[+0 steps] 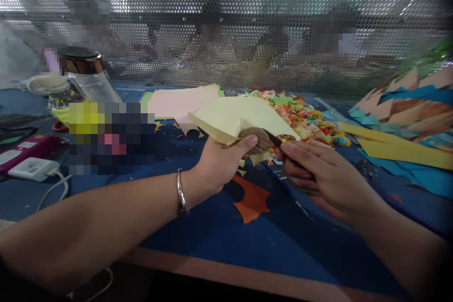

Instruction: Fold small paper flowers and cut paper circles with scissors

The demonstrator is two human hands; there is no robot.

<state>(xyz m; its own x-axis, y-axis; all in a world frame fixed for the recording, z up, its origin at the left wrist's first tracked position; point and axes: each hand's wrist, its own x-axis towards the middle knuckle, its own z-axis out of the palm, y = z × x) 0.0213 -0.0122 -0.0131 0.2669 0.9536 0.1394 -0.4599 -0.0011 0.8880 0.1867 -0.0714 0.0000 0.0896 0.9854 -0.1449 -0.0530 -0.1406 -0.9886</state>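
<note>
My left hand (221, 163) pinches a sheet of pale yellow paper (249, 111), its thumb pressing a round brown disc (258, 141) against the paper's near side. The sheet is bent and raised above the table. In my right hand (314, 170) is a pair of dark scissors (272, 138), with the blades at the paper's edge beside the disc. Fingers hide most of the scissors' handles. An orange paper offcut (251, 199) with scalloped edges lies on the table below my hands.
Pink sheets (170, 106) lie stacked behind on the blue table (212, 240). A heap of colourful paper cutouts (307, 120) sits back right, near yellow strips (403, 146). At left are a glass bottle (92, 85) and a white plug (34, 169). A perforated screen (226, 52) stands behind.
</note>
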